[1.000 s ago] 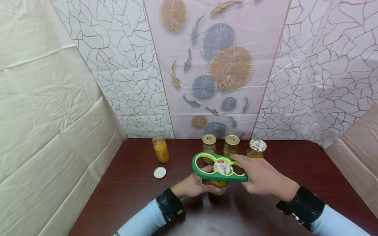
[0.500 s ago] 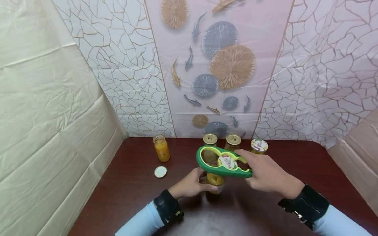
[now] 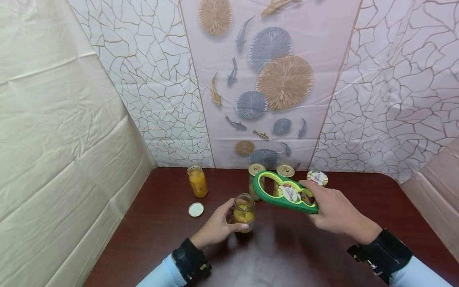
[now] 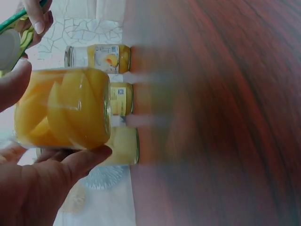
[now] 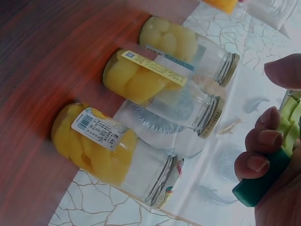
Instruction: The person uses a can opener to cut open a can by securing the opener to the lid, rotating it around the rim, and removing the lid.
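My left hand (image 3: pixel 216 225) grips an uncapped glass jar (image 3: pixel 244 215) from its left side, fingers and thumb round it. Yellow fruit pieces fill its lower part; in the left wrist view the jar is close up and upright above the table. In my right hand (image 3: pixel 335 209) is a green jar opener (image 3: pixel 276 202) with a lime-coloured inner edge, held by its right end. A printed white lid (image 3: pixel 289 193) sits within the opener's middle ring. Opener and lid are up and to the right of the jar's bare mouth, apart from it.
Three capped jars stand at the back: two with gold lids (image 3: pixel 256 169) and one with a printed lid (image 3: pixel 317 177), partly behind my right hand. An uncapped jar of orange fruit (image 3: pixel 198 183) stands back left, a loose white lid (image 3: pixel 196 209) in front of it. A patterned cloth (image 3: pixel 165 99) hangs behind the table.
The opener, with the lid in it, has come off the jar's top and moved right and up. My left hand has shifted left with the jar, whose open mouth now shows.
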Motion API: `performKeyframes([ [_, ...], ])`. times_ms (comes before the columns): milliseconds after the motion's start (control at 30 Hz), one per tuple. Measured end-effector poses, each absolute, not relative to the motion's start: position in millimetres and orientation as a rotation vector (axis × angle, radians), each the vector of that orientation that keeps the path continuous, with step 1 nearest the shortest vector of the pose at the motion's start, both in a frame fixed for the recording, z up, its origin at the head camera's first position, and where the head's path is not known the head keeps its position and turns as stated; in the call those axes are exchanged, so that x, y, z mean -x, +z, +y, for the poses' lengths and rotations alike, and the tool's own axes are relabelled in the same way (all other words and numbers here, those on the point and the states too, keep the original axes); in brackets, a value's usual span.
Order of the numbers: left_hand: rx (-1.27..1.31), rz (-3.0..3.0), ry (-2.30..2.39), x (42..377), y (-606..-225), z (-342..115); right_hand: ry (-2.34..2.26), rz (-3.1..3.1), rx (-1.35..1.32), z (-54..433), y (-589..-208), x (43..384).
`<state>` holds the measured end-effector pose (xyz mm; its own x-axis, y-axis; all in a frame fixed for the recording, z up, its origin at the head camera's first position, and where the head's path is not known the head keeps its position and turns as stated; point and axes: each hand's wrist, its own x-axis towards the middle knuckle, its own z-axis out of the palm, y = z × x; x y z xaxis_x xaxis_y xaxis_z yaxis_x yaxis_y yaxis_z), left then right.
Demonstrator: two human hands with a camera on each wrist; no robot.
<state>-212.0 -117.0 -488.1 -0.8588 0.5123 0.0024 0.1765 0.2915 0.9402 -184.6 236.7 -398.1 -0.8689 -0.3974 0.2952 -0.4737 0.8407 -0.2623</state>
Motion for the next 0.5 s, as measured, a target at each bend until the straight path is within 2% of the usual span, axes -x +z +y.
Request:
performKeyframes([
  [267,-0.611,2.432,1.523,227.0,-490.9,-121.4,0.482,-2.781,-0.655,238.7,-399.8,180.7],
  [500,-0.458,2.531,1.491,237.4,-494.7,-123.1,0.484,-2.768,-0.640,240.9,-405.3,176.5],
])
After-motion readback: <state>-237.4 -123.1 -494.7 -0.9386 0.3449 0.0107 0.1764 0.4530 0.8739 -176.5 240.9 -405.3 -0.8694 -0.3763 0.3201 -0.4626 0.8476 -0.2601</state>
